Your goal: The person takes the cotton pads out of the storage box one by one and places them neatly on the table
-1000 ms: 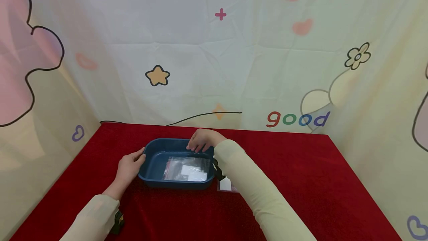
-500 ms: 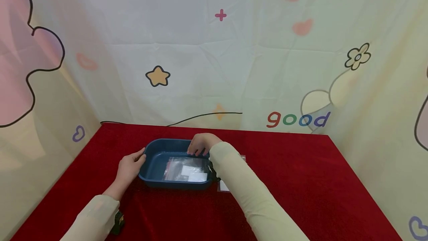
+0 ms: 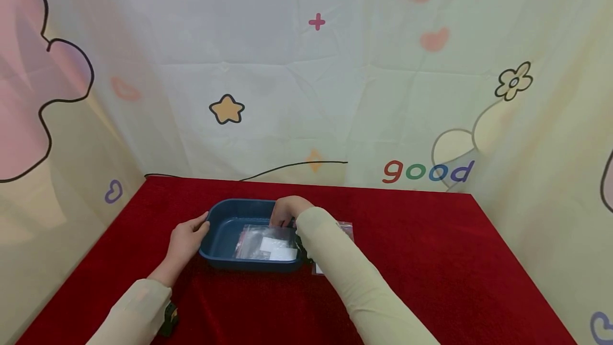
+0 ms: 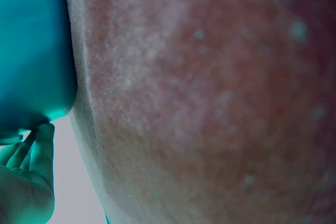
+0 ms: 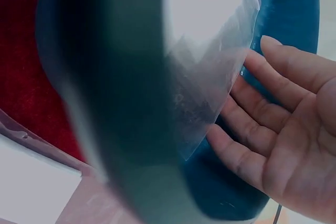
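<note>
A blue rectangular plastic basin (image 3: 219, 230) sits on the red cloth. My left hand (image 3: 184, 241) grips its left rim; the left wrist view shows the fingers (image 4: 42, 153) against the basin's outer side. Inside the basin lies a clear zip bag (image 3: 251, 236) with white pieces showing in it. My right hand (image 3: 287, 211) reaches down into the right side of the basin. In the right wrist view its fingers (image 5: 252, 124) are spread at the edge of the clear bag (image 5: 207, 87), and the thumb stands apart from the bag.
Another clear zip bag (image 3: 347, 229) lies on the red cloth (image 3: 412, 260) right of the basin, partly hidden by the right sleeve. A white card shows in it. A printed curtain (image 3: 287, 95) hangs behind the table and at both sides.
My right hand has lowered from above the basin's far right rim down to the clear bag inside. The right forearm has shifted left, uncovering more of the other bag. My left hand stays on the rim.
</note>
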The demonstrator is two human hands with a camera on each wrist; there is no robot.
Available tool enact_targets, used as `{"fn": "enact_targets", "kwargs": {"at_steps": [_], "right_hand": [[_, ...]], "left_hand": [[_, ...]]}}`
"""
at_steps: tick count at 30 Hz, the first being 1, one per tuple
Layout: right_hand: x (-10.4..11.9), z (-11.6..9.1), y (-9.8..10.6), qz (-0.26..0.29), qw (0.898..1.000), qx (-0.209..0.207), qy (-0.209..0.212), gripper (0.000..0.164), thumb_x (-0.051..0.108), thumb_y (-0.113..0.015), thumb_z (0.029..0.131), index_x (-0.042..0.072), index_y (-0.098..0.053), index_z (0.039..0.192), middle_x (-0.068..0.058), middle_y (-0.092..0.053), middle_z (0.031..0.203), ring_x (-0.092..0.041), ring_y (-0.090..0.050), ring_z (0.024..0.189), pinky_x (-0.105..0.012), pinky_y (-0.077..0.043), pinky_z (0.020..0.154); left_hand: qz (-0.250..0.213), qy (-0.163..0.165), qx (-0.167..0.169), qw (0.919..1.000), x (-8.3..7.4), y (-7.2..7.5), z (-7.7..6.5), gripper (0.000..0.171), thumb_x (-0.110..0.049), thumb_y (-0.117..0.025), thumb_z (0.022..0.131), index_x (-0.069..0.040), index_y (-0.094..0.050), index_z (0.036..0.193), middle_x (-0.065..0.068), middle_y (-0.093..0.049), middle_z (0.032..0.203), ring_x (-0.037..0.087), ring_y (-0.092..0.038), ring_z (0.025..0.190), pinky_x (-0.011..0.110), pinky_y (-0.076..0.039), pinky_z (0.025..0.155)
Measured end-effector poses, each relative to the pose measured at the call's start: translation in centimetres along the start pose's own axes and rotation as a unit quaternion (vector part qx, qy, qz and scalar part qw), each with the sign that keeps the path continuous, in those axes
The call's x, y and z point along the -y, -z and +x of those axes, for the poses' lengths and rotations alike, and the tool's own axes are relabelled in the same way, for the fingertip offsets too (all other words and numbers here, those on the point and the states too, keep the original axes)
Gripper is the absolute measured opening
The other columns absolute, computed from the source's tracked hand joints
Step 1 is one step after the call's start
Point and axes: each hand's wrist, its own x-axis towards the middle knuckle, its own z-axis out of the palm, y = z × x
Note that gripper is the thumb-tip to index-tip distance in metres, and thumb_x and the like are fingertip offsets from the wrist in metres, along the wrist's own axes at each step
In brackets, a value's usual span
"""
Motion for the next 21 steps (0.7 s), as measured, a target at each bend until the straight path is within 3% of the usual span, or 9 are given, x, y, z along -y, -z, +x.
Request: {"fn": "enact_targets", "kwargs": {"at_steps": [6,11,16,21], "right_hand": [[-0.04,0.24,-0.12,0.016,1.0,-0.014,0.002,0.013,0.015,-0.066,0.098,0.01,-0.078,0.095,-0.012,-0.074,0.123,-0.027,-0.066,0.116,-0.043,-0.057,0.097],[0.02,0.25,-0.28,0.035,0.999,-0.031,0.004,0.022,0.015,-0.072,0.094,0.015,-0.069,0.073,-0.007,-0.074,0.1,-0.027,-0.067,0.111,-0.045,-0.056,0.101],[0.17,0.22,-0.46,0.029,0.998,-0.048,0.004,0.024,0.015,-0.076,0.092,0.016,-0.067,0.068,-0.001,-0.068,0.082,-0.023,-0.065,0.098,-0.045,-0.057,0.1],[0.44,0.25,-0.59,0.026,0.997,-0.07,0.004,0.011,0.011,-0.078,0.089,0.009,-0.074,0.078,-0.006,-0.076,0.089,-0.021,-0.065,0.09,-0.042,-0.059,0.093]], "left_hand": [[0.002,0.001,0.0,1.0,-0.09,-0.05,-0.05,0.048,-0.015,-0.05,0.106,0.003,-0.045,0.15,0.029,-0.048,0.15,0.046,-0.048,0.141,0.058,-0.046,0.113],[0.0,0.001,0.0,1.0,-0.05,-0.01,-0.07,0.047,-0.014,-0.049,0.106,0.004,-0.046,0.149,0.028,-0.049,0.15,0.046,-0.048,0.142,0.058,-0.046,0.113],[0.0,0.004,0.001,1.0,-0.03,-0.03,-0.08,0.047,-0.014,-0.049,0.106,0.004,-0.045,0.15,0.029,-0.049,0.15,0.046,-0.048,0.142,0.058,-0.046,0.113],[0.002,0.005,0.003,1.0,0.01,-0.05,-0.04,0.048,-0.014,-0.049,0.106,0.003,-0.045,0.15,0.029,-0.048,0.151,0.046,-0.047,0.142,0.058,-0.045,0.114]]}}
